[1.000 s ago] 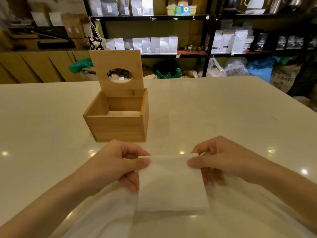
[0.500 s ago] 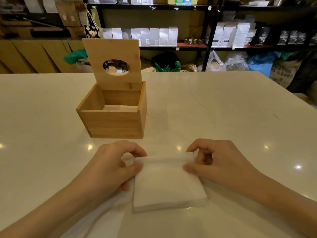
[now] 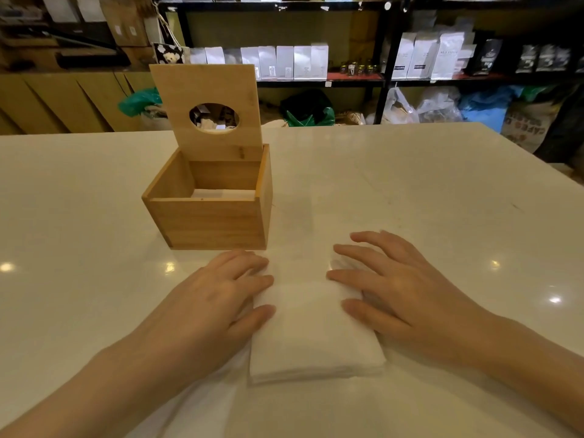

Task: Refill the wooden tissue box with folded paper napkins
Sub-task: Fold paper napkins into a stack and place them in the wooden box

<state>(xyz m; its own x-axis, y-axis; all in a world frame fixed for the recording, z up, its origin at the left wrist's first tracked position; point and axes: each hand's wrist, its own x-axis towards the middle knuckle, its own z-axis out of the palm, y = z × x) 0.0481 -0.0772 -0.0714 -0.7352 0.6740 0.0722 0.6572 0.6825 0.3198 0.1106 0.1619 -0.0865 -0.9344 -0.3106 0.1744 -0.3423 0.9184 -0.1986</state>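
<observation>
A folded white paper napkin (image 3: 311, 333) lies flat on the pale table (image 3: 426, 197) in front of me. My left hand (image 3: 218, 298) rests palm down on its left edge, fingers spread. My right hand (image 3: 392, 289) presses flat on its right edge, fingers apart. Neither hand grips anything. Behind the napkin, slightly left, stands the wooden tissue box (image 3: 210, 216) with its hinged lid (image 3: 207, 112) raised upright; the lid has an oval hole. A few white napkins (image 3: 222, 194) lie low inside the box.
Beyond the table's far edge stand black shelves (image 3: 384, 58) with white and dark bags, plus plastic bags (image 3: 423, 105) on the floor. Wooden panelling (image 3: 57, 99) runs along the back left.
The napkin, held up by its top corners a second ago, has been folded over and laid down. Both hands let go and now press flat on it.
</observation>
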